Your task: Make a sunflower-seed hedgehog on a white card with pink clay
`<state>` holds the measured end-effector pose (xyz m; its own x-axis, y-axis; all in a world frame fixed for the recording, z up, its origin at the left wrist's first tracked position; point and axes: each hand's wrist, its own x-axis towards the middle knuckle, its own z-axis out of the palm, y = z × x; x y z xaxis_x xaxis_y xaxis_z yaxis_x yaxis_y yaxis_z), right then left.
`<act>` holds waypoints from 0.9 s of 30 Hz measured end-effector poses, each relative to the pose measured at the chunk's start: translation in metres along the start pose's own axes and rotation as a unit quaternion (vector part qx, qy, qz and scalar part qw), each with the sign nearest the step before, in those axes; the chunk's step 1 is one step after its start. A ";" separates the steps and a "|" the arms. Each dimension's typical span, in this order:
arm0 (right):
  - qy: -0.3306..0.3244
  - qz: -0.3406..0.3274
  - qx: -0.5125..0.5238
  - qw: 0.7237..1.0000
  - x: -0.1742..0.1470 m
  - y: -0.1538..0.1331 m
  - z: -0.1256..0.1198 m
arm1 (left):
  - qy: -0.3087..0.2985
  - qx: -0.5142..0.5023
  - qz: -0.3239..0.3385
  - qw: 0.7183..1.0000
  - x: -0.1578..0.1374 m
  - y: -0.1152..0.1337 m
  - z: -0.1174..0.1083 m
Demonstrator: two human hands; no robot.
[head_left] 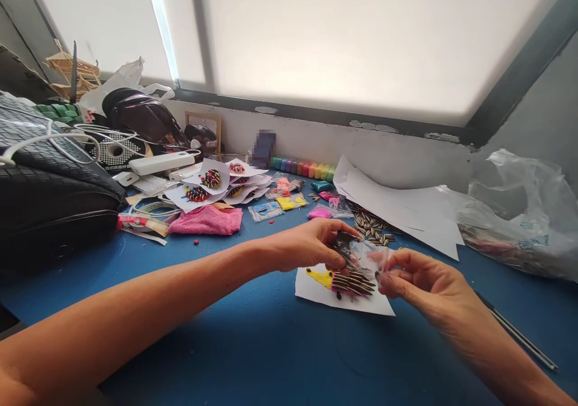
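My left hand point(316, 243) grips a small clear plastic bag point(361, 250) with black clay in it. At the bag's other end, the fingers of my right hand point(418, 279) are pinched together on the plastic. Below the bag, a white paper sheet point(311, 294) lies on the blue table. On it is a hedgehog figure point(350, 282) with a yellow clay head, a pink body and striped sunflower seeds as spines. Small black bits mark its nose, eye and feet. The bag and my hands cover the sheet's upper part.
Sunflower seeds point(372, 225) lie behind my hands, beside bagged coloured clay point(291, 202) and white sheets point(392, 207). A pink cloth point(205, 220), finished seed figures point(211, 179) and a black bag point(54, 201) are leftward. A pen point(519, 334) and a plastic bag point(519, 225) are rightward.
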<state>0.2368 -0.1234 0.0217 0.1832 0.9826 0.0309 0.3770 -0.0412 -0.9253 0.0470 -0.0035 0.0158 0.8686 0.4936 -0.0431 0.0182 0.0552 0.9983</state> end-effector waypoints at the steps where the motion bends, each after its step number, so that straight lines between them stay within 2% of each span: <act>1: 0.002 -0.013 0.005 1.000 -0.001 0.000 0.002 | 0.000 0.002 0.000 1.000 0.000 0.000 0.000; 5: 0.006 -0.044 -0.005 0.999 -0.004 -0.004 0.008 | -0.005 -0.003 0.000 1.000 0.000 -0.001 0.001; 14: -0.030 -0.036 -0.032 0.998 -0.008 -0.008 0.013 | 0.001 -0.076 -0.028 0.997 0.000 -0.002 0.012; 22: -0.050 -0.044 -0.051 0.996 -0.008 -0.007 0.015 | -0.014 -0.076 -0.022 0.997 0.000 -0.007 0.011; 27: -0.001 -0.017 -0.032 0.999 -0.005 -0.010 0.010 | -0.009 -0.087 -0.003 0.996 0.001 -0.004 0.002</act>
<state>0.2235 -0.1258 0.0275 0.1666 0.9842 0.0607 0.4410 -0.0193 -0.8973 0.0486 -0.0047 0.0118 0.8774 0.4774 -0.0476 -0.0605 0.2084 0.9762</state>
